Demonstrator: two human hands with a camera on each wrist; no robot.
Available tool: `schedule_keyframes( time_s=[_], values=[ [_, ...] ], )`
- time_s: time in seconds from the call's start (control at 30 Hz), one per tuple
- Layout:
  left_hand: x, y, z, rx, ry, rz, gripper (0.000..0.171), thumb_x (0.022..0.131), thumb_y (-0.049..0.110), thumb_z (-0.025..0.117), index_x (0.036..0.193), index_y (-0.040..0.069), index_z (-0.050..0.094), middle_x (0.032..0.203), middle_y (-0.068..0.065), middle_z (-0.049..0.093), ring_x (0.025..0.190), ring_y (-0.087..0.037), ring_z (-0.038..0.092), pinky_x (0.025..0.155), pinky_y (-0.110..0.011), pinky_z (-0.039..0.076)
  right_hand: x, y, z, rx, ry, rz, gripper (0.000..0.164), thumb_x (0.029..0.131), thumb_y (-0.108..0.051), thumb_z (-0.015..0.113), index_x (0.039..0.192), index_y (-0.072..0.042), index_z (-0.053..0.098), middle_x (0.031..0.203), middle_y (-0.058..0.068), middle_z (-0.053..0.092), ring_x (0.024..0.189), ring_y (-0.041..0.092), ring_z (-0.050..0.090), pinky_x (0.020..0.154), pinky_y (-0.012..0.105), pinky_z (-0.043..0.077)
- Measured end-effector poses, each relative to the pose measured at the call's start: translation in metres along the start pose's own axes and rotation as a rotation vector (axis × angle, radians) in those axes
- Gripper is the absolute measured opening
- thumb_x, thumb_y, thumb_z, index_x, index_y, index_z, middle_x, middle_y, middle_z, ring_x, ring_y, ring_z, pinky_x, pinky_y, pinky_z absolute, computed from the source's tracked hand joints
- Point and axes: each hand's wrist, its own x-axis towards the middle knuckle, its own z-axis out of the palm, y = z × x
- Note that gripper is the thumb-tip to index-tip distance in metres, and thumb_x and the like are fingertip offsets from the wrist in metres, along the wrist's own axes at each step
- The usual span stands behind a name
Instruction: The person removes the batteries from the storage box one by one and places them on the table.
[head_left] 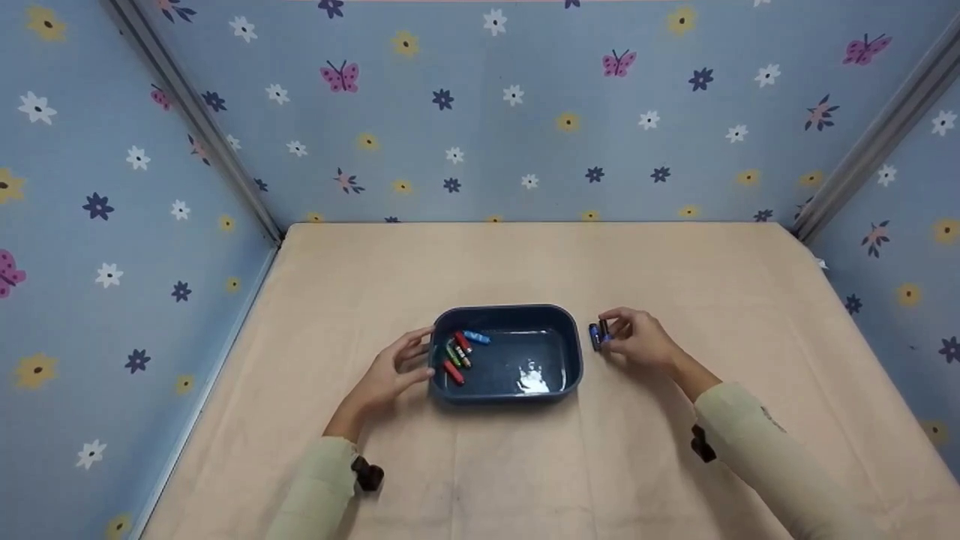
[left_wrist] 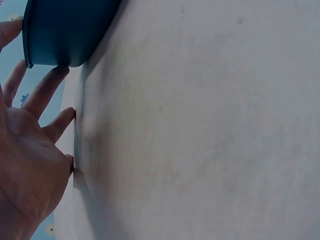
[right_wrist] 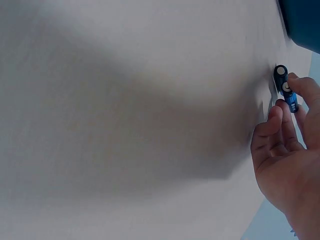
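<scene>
A dark blue bin stands on the cloth. Several small batteries, red, green and blue, lie in its left part. My left hand is at the bin's left end, fingers spread; fingertips touch the bin's wall in the left wrist view. Just right of the bin, my right hand pinches a blue-and-black battery between thumb and fingers. A second dark blue battery is right beside it, on the side toward the bin; whether the two touch I cannot tell.
A beige cloth covers the table. Blue panels with flowers and butterflies rise at the back and both sides, with metal posts at the corners. Each sleeve carries a small dark clip near the wrist.
</scene>
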Motion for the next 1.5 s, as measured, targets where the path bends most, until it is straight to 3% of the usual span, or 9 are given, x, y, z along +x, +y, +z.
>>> schedule_keyframes(
  time_s=[0.33, 0.73, 1.03, 1.3, 1.5],
  values=[
    [0.001, -0.001, 0.002, -0.019, 0.008, 0.009, 0.074, 0.105, 0.007, 0.077, 0.172, 0.012, 0.046, 0.177, -0.021, 0.049, 0.165, -0.047, 0.049, 0.142, -0.068, 0.022, 0.001, 0.001, 0.001, -0.026, -0.012, -0.014, 0.053, 0.092, -0.001, 0.085, 0.143, 0.007, 0.070, 0.114, 0.026, 0.076, 0.094, 0.015, 0.062, 0.081, 0.021, 0.049],
    [0.000, 0.001, 0.002, -0.021, 0.006, -0.005, 0.073, 0.105, 0.008, 0.078, 0.172, 0.014, 0.046, 0.178, -0.019, 0.048, 0.165, -0.046, 0.049, 0.141, -0.067, 0.027, 0.000, 0.003, 0.003, -0.018, -0.015, 0.004, 0.052, 0.095, 0.000, 0.083, 0.143, 0.009, 0.069, 0.114, 0.025, 0.075, 0.100, 0.021, 0.063, 0.083, 0.021, 0.048],
    [0.000, -0.001, 0.002, -0.010, 0.009, 0.002, 0.073, 0.106, 0.009, 0.077, 0.172, 0.013, 0.047, 0.177, -0.020, 0.049, 0.164, -0.046, 0.050, 0.141, -0.068, 0.024, 0.001, 0.004, 0.002, -0.017, -0.023, -0.014, 0.054, 0.094, -0.001, 0.085, 0.144, 0.010, 0.068, 0.112, 0.024, 0.075, 0.099, 0.019, 0.063, 0.083, 0.019, 0.048],
    [0.001, -0.001, 0.000, -0.020, -0.014, 0.030, 0.073, 0.106, 0.005, 0.075, 0.172, 0.010, 0.044, 0.178, -0.025, 0.046, 0.163, -0.049, 0.050, 0.139, -0.068, 0.029, 0.000, -0.010, -0.013, -0.051, -0.072, 0.012, 0.063, 0.097, -0.008, 0.086, 0.151, 0.011, 0.062, 0.118, 0.025, 0.076, 0.099, 0.018, 0.067, 0.081, 0.019, 0.051],
    [0.000, -0.001, 0.000, 0.001, -0.005, 0.021, 0.073, 0.106, 0.007, 0.077, 0.172, 0.011, 0.045, 0.176, -0.023, 0.048, 0.162, -0.047, 0.051, 0.139, -0.069, 0.029, 0.003, -0.022, -0.030, -0.071, -0.058, 0.003, 0.063, 0.100, -0.010, 0.083, 0.154, 0.010, 0.060, 0.114, 0.022, 0.074, 0.089, 0.014, 0.064, 0.072, 0.019, 0.052]
  ],
)
